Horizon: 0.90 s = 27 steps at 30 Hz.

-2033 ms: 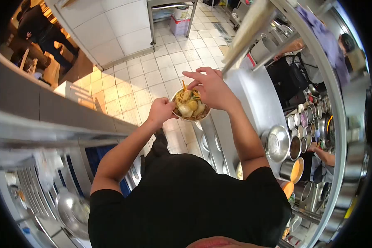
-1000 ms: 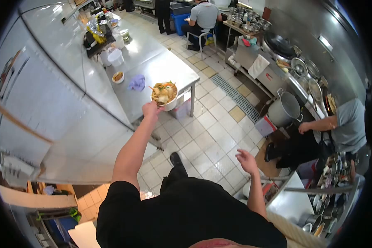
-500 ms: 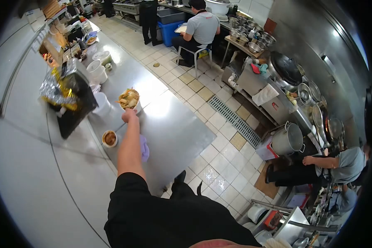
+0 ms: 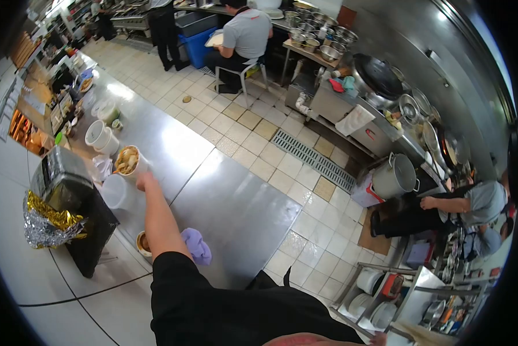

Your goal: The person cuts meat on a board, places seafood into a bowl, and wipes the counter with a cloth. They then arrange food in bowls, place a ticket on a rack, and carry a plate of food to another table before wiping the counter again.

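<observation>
My left hand [image 4: 143, 181] is closed at the near rim of a white tub [image 4: 131, 161] full of pale and orange food, at the left side of the steel counter [image 4: 213, 196]. A translucent empty-looking tub [image 4: 116, 192] stands just beside it. Nearer to me, a small round container [image 4: 143, 243] of brown-red contents is partly hidden behind my forearm. A crumpled purple cloth [image 4: 196, 246] lies right of that forearm. At the bottom edge, a small skin-coloured patch, perhaps my right hand [image 4: 379, 339], shows with its fingers unclear.
White tubs [image 4: 99, 137] stand farther along the counter. Foil [image 4: 48, 222] sits by a dark box at left. One person [image 4: 244, 43] sits on a stool; others stand at the back and right. A large pot [image 4: 394, 177] and a floor drain [image 4: 314, 160] are to the right.
The food tub and my left hand have moved left and now stand closer to the translucent tub. The view has shifted, showing more of the lower-right shelf.
</observation>
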Each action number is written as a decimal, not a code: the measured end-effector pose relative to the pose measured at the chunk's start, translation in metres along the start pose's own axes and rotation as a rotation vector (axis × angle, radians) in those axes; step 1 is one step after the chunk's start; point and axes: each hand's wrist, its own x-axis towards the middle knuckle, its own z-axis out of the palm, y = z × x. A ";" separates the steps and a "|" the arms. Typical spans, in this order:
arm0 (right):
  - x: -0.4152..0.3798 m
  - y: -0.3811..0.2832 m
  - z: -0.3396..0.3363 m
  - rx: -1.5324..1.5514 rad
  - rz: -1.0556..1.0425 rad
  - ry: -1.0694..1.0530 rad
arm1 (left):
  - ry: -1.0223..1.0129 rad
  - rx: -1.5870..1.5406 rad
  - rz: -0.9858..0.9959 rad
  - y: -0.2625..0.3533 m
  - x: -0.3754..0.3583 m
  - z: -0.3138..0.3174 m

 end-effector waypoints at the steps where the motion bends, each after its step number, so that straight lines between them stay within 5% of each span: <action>1: 0.002 0.041 -0.025 -0.012 0.041 0.097 | -0.015 -0.092 -0.038 -0.008 -0.003 -0.006; 3: 0.008 0.141 -0.084 -0.037 0.115 0.305 | -0.134 0.172 0.190 -0.026 -0.067 -0.040; 7: -0.016 0.276 -0.203 -0.202 0.145 0.805 | -0.567 0.360 0.277 -0.083 -0.181 -0.112; 9: -0.015 0.320 -0.258 -0.157 0.405 0.893 | -0.834 0.404 0.309 -0.135 -0.244 -0.157; 11: -0.034 0.315 -0.305 -0.142 0.622 0.949 | -1.282 0.610 0.418 -0.165 -0.333 -0.224; 13: -0.055 0.272 -0.341 -0.148 0.810 0.920 | -1.781 0.731 0.738 -0.185 -0.417 -0.299; 15: -0.065 0.234 -0.356 -0.202 0.910 0.829 | -2.184 1.006 0.662 -0.204 -0.491 -0.378; 17: -0.045 0.283 -0.342 -0.473 0.713 0.747 | -2.611 1.317 0.734 -0.255 -0.536 -0.458; 18: -0.019 0.319 -0.318 -0.457 0.774 1.004 | -2.765 1.537 0.808 -0.291 -0.540 -0.495; 19: 0.004 0.360 -0.284 -0.744 0.649 1.017 | -2.901 1.765 0.925 -0.324 -0.544 -0.531; 21: 0.000 0.326 -0.244 0.079 0.426 1.244 | -2.842 2.576 1.309 -0.381 -0.560 -0.604; 23: -0.054 0.242 -0.236 0.322 0.292 1.324 | -2.463 3.002 1.250 -0.444 -0.549 -0.680; 24: -0.052 0.249 -0.229 0.643 0.144 1.318 | -2.909 2.571 1.565 -0.432 -0.589 -0.728; 25: -0.051 0.248 -0.218 0.600 0.186 1.255 | -3.325 1.983 1.807 -0.406 -0.626 -0.782; 26: -0.065 0.239 -0.223 0.734 0.158 1.111 | -3.343 1.913 1.501 -0.427 -0.631 -0.832; 27: -0.063 0.239 -0.221 0.789 0.054 1.185 | -3.700 1.426 1.337 -0.457 -0.632 -0.882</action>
